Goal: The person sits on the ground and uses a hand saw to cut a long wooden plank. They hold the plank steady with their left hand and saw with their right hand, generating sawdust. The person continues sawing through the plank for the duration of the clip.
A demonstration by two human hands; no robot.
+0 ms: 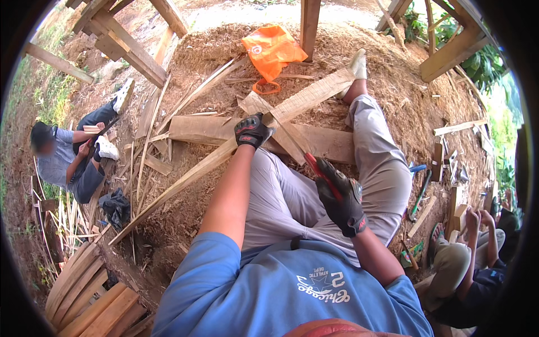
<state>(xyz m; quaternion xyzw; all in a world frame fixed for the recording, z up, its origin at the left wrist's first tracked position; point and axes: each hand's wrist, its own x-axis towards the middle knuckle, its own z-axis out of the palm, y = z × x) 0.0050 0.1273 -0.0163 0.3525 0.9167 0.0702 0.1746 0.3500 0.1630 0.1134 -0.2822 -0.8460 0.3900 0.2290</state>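
A long, rough wooden plank (317, 96) runs diagonally in front of me, crossing a thick beam (202, 129) on the ground. My left hand (252, 132), in a black glove, is closed over the plank near the crossing. In my right hand (339, 196), also gloved, I grip the red handle of a long, thin-bladed saw (291, 135). Its blade slants up and left, and its far end meets the plank just right of my left hand. The teeth are too small to make out. My right foot (358, 64) is at the plank's far end.
An orange bag (272, 50) lies beyond the plank. At left sits a person (64, 154) holding wood and a dark blade, near a black bag (115, 208). Another person (466, 258) sits at right. Boards (101, 309) are stacked lower left; a green-handled tool (421, 194) lies right of my leg.
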